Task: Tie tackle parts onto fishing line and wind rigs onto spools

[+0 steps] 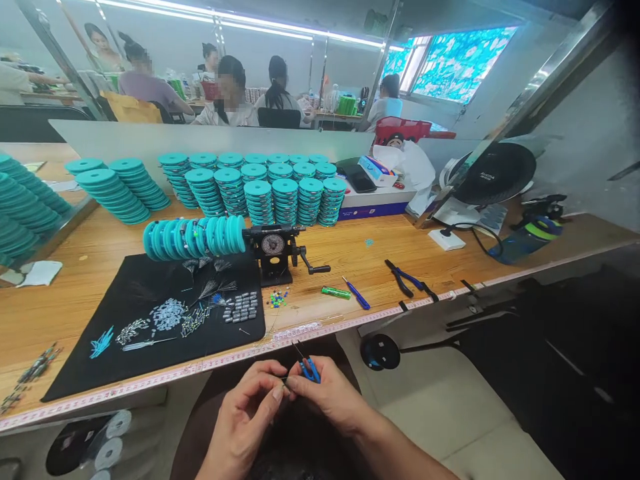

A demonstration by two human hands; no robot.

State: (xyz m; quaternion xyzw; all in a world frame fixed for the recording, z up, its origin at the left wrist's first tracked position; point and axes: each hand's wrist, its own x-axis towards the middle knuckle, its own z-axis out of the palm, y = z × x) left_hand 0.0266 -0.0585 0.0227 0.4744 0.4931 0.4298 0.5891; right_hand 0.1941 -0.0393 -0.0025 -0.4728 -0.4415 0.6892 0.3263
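Below the table's front edge my left hand (pixel 253 407) and my right hand (pixel 327 393) meet over my lap. The left fingers pinch something tiny and dark at their tips, too small to name. Blue-handled thread snips (pixel 309 367) sit in my right hand, blades pointing up toward the table. On the table ahead lies a black mat (pixel 125 353) with several small metal parts (pixel 241 307) and clear beads (pixel 167 313). At its far edge a black hand-crank winder (pixel 275 250) carries a row of teal spools (pixel 195 237).
Stacks of teal spools (pixel 260 190) line the back of the wooden table (pixel 350 253). Blue pliers (pixel 406 278), a blue tool (pixel 357 294) and a green tube (pixel 335 292) lie right of the winder. A black fan (pixel 495 173) stands at the right. Several people sit beyond the divider.
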